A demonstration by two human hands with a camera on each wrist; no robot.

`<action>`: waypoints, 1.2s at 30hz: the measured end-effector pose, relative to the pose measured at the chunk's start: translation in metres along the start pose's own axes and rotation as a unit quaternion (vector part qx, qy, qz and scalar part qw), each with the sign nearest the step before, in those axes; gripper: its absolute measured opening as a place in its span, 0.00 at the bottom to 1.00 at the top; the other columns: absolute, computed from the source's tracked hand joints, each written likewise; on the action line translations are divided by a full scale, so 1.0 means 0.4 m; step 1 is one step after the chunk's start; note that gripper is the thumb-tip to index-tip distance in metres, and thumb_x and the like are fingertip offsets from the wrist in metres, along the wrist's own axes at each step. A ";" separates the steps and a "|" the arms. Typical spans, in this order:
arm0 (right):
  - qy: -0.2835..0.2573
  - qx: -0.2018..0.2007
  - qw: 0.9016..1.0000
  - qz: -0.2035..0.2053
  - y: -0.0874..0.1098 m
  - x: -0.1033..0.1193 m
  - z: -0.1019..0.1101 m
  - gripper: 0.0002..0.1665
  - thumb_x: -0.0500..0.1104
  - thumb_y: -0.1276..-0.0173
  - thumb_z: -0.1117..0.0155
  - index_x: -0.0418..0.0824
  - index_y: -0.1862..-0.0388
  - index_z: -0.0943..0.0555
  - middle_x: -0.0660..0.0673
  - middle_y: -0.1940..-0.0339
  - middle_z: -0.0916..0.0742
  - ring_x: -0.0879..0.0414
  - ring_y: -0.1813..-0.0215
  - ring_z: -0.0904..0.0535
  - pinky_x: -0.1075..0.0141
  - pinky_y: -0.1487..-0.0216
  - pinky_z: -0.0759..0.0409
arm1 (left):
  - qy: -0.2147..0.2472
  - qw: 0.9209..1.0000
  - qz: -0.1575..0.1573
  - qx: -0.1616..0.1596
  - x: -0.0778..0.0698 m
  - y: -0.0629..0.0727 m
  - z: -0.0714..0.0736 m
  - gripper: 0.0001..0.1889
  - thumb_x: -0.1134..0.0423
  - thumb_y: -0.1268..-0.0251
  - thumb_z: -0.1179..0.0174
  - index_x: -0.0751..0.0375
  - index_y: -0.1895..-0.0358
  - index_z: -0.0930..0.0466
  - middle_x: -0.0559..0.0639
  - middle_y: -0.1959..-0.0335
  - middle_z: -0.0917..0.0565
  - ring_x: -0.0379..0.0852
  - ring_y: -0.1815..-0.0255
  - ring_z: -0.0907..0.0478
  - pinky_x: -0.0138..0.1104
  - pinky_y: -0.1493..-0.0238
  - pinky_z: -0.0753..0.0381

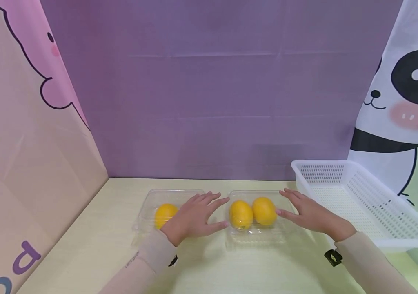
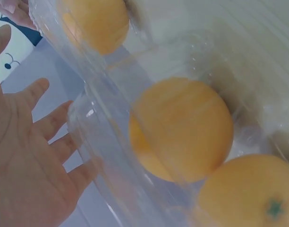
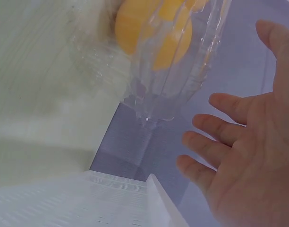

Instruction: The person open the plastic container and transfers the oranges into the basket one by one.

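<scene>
Two clear plastic boxes stand side by side on the table. In the left box point(image 1: 146, 200) lies an orange point(image 1: 165, 214); the left wrist view shows two oranges, one point(image 2: 182, 130) beside another point(image 2: 250, 191). My left hand point(image 1: 196, 216) covers part of that box in the head view, fingers spread. The right box point(image 1: 238, 195) contains two oranges, one on the left point(image 1: 241, 214) and one on the right point(image 1: 264, 211). By its right side is my right hand point(image 1: 310, 212), fingers spread and holding nothing. Whether either hand touches plastic, I cannot tell.
A white perforated basket point(image 1: 389, 212) stands at the right, close to my right hand and forearm. Behind the pale table point(image 1: 84, 245) rises a purple backdrop point(image 1: 201, 102). Printed cloth panels with cartoon figures close off both sides.
</scene>
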State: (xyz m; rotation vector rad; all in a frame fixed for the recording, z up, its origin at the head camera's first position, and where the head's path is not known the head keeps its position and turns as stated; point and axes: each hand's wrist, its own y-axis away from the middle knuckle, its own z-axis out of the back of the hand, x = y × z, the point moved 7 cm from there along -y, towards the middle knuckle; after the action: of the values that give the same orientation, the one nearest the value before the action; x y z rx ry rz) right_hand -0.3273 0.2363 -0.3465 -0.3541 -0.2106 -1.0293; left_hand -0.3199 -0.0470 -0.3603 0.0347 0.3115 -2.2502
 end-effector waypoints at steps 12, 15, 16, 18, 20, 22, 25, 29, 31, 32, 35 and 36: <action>-0.002 -0.014 1.000 0.002 0.019 0.004 -0.005 0.44 0.61 0.27 0.40 0.29 0.29 0.31 0.28 0.29 0.30 0.31 0.29 0.35 0.36 0.33 0.35 | -0.020 0.998 -0.056 -0.003 -0.058 -0.004 -0.016 0.35 0.34 0.30 0.49 0.44 0.25 0.35 0.52 0.27 0.31 0.53 0.28 0.34 0.52 0.28 0.39; -0.003 -0.017 1.000 0.001 0.020 0.004 -0.008 0.43 0.61 0.28 0.40 0.29 0.29 0.31 0.28 0.29 0.29 0.31 0.29 0.35 0.36 0.33 0.35 | -0.026 0.998 -0.054 0.004 -0.065 -0.006 -0.024 0.34 0.34 0.30 0.49 0.42 0.24 0.35 0.51 0.27 0.31 0.52 0.27 0.35 0.52 0.27 0.39; -0.003 -0.019 1.000 0.001 0.021 0.004 -0.009 0.43 0.61 0.28 0.40 0.29 0.29 0.31 0.29 0.29 0.29 0.31 0.29 0.35 0.36 0.33 0.35 | -0.026 0.998 -0.051 0.008 -0.066 -0.006 -0.027 0.34 0.34 0.30 0.49 0.42 0.24 0.36 0.50 0.26 0.32 0.51 0.27 0.35 0.51 0.27 0.40; -0.003 -0.023 1.000 0.002 0.021 0.005 -0.010 0.43 0.60 0.27 0.40 0.28 0.29 0.31 0.29 0.29 0.29 0.31 0.29 0.35 0.36 0.32 0.35 | -0.025 0.998 -0.047 0.014 -0.069 -0.005 -0.033 0.34 0.35 0.30 0.49 0.41 0.24 0.36 0.50 0.26 0.32 0.51 0.27 0.35 0.51 0.27 0.40; -0.002 -0.026 1.000 0.003 0.023 0.008 -0.012 0.43 0.59 0.27 0.40 0.27 0.29 0.31 0.28 0.30 0.28 0.31 0.30 0.34 0.37 0.33 0.35 | -0.023 0.999 -0.047 0.015 -0.074 -0.005 -0.037 0.34 0.35 0.30 0.48 0.41 0.24 0.36 0.52 0.26 0.32 0.51 0.27 0.35 0.51 0.27 0.39; -0.001 -0.031 1.000 0.004 0.025 0.012 -0.014 0.42 0.59 0.27 0.40 0.26 0.30 0.31 0.28 0.31 0.28 0.30 0.31 0.34 0.36 0.33 0.35 | -0.022 0.999 -0.049 0.009 -0.078 -0.004 -0.039 0.33 0.37 0.30 0.47 0.42 0.25 0.35 0.54 0.27 0.32 0.52 0.28 0.34 0.50 0.28 0.37; -0.005 -0.038 0.999 0.000 0.033 0.017 -0.016 0.41 0.58 0.26 0.40 0.25 0.31 0.31 0.27 0.32 0.27 0.31 0.32 0.32 0.37 0.34 0.34 | -0.023 0.998 -0.053 -0.002 -0.084 -0.004 -0.039 0.32 0.39 0.30 0.45 0.45 0.26 0.33 0.56 0.28 0.31 0.53 0.29 0.32 0.49 0.29 0.35; -0.021 -0.044 0.999 -0.014 0.048 0.021 -0.020 0.41 0.57 0.26 0.40 0.26 0.31 0.31 0.27 0.32 0.27 0.31 0.32 0.32 0.37 0.34 0.33 | -0.022 0.998 -0.054 -0.009 -0.089 -0.007 -0.041 0.32 0.40 0.30 0.44 0.47 0.27 0.32 0.56 0.29 0.30 0.53 0.30 0.31 0.47 0.29 0.34; -0.027 -0.047 0.998 -0.016 0.054 0.024 -0.023 0.41 0.57 0.26 0.40 0.26 0.31 0.32 0.27 0.32 0.27 0.31 0.32 0.32 0.37 0.34 0.33 | -0.019 0.998 -0.053 -0.011 -0.091 -0.009 -0.041 0.31 0.41 0.30 0.43 0.48 0.28 0.31 0.56 0.29 0.29 0.52 0.30 0.31 0.47 0.30 0.34; -0.027 -0.050 0.998 -0.015 0.056 0.026 -0.024 0.41 0.56 0.26 0.40 0.25 0.31 0.32 0.26 0.33 0.27 0.31 0.32 0.32 0.37 0.34 0.33 | -0.018 0.998 -0.052 -0.010 -0.092 -0.009 -0.042 0.31 0.41 0.30 0.43 0.48 0.28 0.31 0.56 0.29 0.29 0.52 0.30 0.31 0.47 0.30 0.33; -0.025 -0.060 0.998 -0.013 0.060 0.028 -0.028 0.40 0.55 0.26 0.39 0.25 0.32 0.31 0.26 0.34 0.27 0.30 0.33 0.32 0.37 0.35 0.32 | -0.016 0.999 -0.047 -0.008 -0.092 -0.012 -0.043 0.30 0.42 0.29 0.42 0.48 0.28 0.31 0.55 0.29 0.29 0.52 0.30 0.31 0.46 0.30 0.34; -0.024 -0.064 0.998 -0.012 0.062 0.029 -0.028 0.39 0.55 0.26 0.38 0.25 0.32 0.31 0.26 0.34 0.27 0.30 0.33 0.31 0.37 0.35 0.32 | -0.017 0.999 -0.046 -0.008 -0.092 -0.012 -0.044 0.30 0.43 0.29 0.42 0.48 0.28 0.31 0.55 0.29 0.29 0.51 0.30 0.31 0.46 0.30 0.33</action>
State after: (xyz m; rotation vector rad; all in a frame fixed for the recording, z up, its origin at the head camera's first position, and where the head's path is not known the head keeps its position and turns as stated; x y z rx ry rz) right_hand -0.3002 0.2344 -0.3576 -0.4928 -0.1930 -1.0619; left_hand -0.3013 -0.0123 -0.3714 -0.0273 0.3179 -2.3372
